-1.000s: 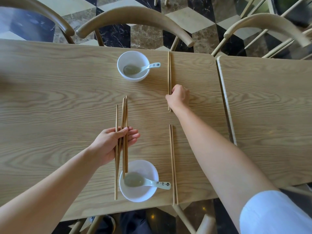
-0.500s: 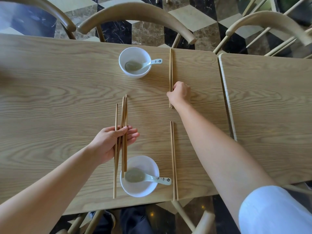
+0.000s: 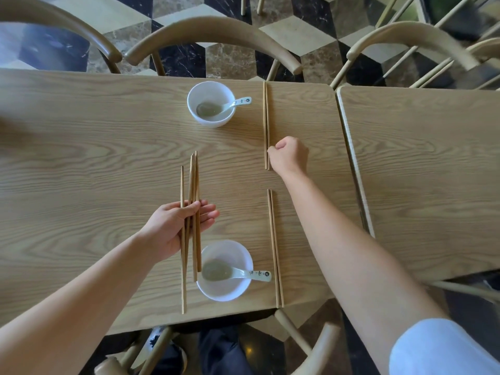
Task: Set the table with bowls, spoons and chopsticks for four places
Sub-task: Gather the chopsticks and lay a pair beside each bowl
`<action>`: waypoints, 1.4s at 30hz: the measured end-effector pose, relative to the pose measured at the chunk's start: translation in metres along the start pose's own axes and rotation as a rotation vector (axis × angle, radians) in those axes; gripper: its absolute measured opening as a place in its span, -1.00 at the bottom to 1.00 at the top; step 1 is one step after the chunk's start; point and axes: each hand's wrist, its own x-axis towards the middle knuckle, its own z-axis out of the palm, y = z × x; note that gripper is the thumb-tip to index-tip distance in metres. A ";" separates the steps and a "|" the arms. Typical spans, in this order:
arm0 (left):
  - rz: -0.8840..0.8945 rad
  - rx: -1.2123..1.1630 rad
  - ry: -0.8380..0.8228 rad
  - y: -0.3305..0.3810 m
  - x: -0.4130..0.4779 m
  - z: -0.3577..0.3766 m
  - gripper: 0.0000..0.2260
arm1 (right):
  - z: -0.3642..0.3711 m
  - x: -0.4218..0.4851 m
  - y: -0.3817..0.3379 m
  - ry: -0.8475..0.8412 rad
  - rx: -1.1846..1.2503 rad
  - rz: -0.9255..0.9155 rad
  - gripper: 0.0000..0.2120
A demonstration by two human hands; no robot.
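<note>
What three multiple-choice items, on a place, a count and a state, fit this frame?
1. Where does the far chopstick pair lie?
A. right of the far bowl
B. inside the far bowl
C. left of the far bowl

2. How many bowls stand on the table?
A. four
B. two
C. three

3. What is the left hand doing?
A. resting flat and empty
B. gripping a spoon
C. holding loose chopsticks

Answers:
1 A: the pair lies flat on the wood, clear of the bowl's right side.
2 B: only the far bowl and the near bowl show.
3 C: its thumb lies across several chopsticks in the palm.
</note>
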 end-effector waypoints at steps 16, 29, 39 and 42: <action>0.124 -0.147 -0.105 -0.020 -0.124 -0.069 -0.84 | 0.004 -0.360 -0.027 -0.618 0.341 0.055 -0.85; 0.123 0.052 -0.193 -0.007 -0.266 -0.244 -0.74 | 0.069 -0.539 -0.084 -0.795 0.567 0.105 -0.83; 0.236 -0.141 -0.155 -0.011 -0.289 -0.281 -0.77 | 0.082 -0.566 -0.101 -0.907 0.540 0.021 -0.84; 0.252 -0.135 -0.130 -0.016 -0.287 -0.276 -0.77 | 0.077 -0.560 -0.097 -0.930 0.532 0.013 -0.83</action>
